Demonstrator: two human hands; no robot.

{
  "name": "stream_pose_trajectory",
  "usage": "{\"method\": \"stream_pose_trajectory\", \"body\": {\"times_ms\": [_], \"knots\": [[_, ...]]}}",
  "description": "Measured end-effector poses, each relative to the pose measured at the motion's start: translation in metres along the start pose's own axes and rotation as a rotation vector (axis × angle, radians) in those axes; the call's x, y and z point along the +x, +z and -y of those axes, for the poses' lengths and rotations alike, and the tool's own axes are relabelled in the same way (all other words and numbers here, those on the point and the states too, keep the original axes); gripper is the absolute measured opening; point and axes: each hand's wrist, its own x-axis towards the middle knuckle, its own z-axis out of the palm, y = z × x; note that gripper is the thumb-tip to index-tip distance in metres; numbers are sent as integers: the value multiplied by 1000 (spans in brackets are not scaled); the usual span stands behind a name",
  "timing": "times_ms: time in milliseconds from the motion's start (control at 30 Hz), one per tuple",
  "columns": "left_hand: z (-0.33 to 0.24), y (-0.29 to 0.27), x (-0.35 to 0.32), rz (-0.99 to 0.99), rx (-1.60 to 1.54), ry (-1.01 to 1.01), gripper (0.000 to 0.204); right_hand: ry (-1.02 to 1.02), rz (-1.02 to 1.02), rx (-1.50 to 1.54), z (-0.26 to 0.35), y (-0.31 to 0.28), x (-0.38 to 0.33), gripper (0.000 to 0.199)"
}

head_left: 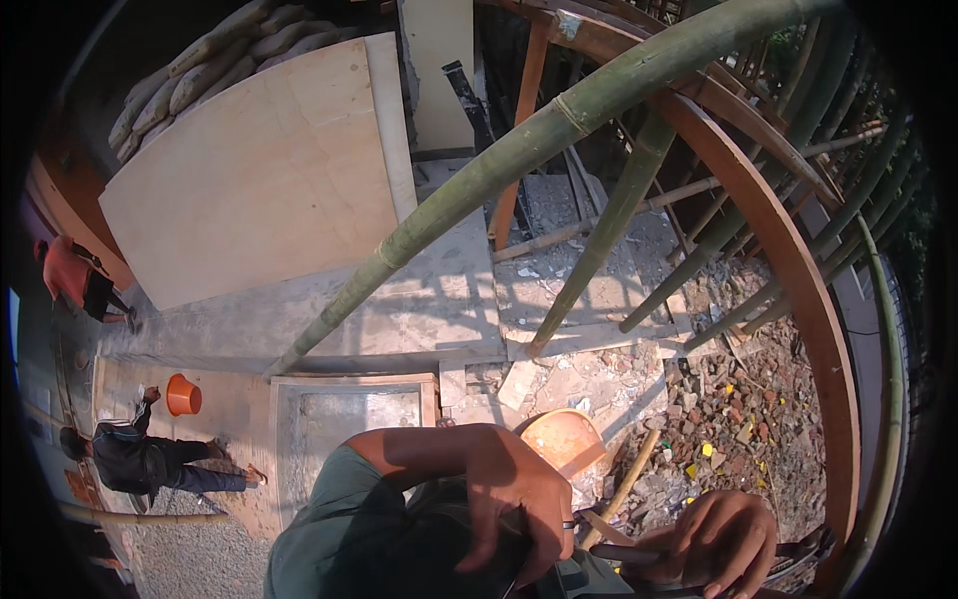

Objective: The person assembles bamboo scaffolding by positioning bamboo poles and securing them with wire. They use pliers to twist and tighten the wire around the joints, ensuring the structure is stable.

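My left hand point(514, 489), with a ring on one finger, hangs in front of my green sleeve point(324, 519). Its fingers are bent downward and spread apart, and nothing clear shows in them. To its right, my right hand point(723, 544) is closed, fingers curled round a dark bar-shaped tool point(634, 554); most of the tool is covered, so its kind is unclear. A thin light wooden strip point(607, 529) lies between the two hands. Dark metal point(808, 547) shows just beyond the right hand, by the curved-looking brown beam point(823, 359).
A thick green bamboo pole point(449, 205) slants across the view. Below are an orange basin point(564, 439), brick rubble point(718, 419) and a framed slab point(349, 409). Plywood point(259, 180) leans on stacked sacks point(215, 70). Two people point(150, 459) work at left, near an orange bucket point(183, 395).
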Motion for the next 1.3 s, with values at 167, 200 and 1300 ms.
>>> {"method": "stream_pose_trajectory", "body": {"times_ms": [167, 200, 1300], "knots": [[-58, -1, -49, -59, 206, 116, 31, 291, 267, -26, -98, 20, 81, 21], [-66, -2, -60, -86, 234, 163, 30, 382, 296, -80, -109, 25, 93, 21], [-63, -82, -389, -1859, 1465, -899, 35, 676, -1076, -915, -510, -500, 141, 41]]}}
